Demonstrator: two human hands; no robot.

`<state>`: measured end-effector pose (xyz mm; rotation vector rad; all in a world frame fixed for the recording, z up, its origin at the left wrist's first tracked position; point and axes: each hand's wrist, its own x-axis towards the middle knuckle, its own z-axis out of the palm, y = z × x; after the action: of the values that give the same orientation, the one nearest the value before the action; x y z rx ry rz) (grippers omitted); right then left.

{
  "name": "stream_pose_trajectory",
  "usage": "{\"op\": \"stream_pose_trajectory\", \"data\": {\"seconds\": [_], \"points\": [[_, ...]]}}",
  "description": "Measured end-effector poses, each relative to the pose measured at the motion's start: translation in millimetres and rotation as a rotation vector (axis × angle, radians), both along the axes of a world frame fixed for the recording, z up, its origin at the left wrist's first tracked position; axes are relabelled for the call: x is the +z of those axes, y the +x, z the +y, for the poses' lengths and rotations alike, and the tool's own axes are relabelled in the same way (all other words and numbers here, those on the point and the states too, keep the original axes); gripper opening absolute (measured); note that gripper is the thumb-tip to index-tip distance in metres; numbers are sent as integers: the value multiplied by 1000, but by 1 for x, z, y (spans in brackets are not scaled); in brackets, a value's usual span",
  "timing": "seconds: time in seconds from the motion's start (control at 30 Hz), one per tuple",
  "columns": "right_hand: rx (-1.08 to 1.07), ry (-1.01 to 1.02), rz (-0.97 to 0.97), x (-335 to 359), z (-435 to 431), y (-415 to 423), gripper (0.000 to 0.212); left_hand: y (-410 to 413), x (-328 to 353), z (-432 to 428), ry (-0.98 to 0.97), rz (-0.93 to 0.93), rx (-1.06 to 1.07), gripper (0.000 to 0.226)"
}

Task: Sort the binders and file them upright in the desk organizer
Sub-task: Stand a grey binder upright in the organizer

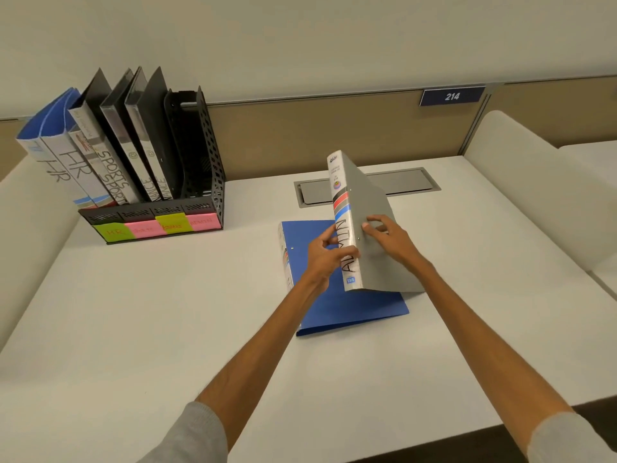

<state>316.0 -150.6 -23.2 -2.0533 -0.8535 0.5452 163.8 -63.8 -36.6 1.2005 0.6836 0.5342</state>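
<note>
1. The left hand (325,253) clasps the spine of the grey ADMIN binder (370,195), with fingers and thumb curled round it.
2. The right hand (384,233) grips the same binder from the other side, its bent fingers pressed to the grey cover just beside the spine.
3. The binder stands upright, slightly tilted. Its lower edge is over a blue binder (334,309) lying flat on the white desk (167,329); whether the two touch, I cannot tell.
4. Well apart, at the desk's far left, the black desk organizer (200,168) holds the HR binders (71,165), SPORTS binders (110,172) and FINANCE binders (153,185) upright.
5. Sticky labels (173,223) line its front; the rightmost reads ADMIN.
</note>
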Motion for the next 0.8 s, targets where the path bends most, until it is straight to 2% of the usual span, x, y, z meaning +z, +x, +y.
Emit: {"op": "stream_pose_trajectory", "data": {"seconds": [0.23,0.43,0.57,0.7,0.8], "points": [[23,172,135,81,21,7,56,5,40,9,257,-52,9,79],[12,340,200,145,35,8,75,-6,60,9,484,-36,20,77],[-33,430,95,170,49,4,89,-11,67,8,584,-44,40,79],[-146,508,-123,183,65,-3,81,-18,70,9,669,-69,78,81],[-133,560,-264,190,75,-16,76,-28,64,15,707,-103,97,78]]}}
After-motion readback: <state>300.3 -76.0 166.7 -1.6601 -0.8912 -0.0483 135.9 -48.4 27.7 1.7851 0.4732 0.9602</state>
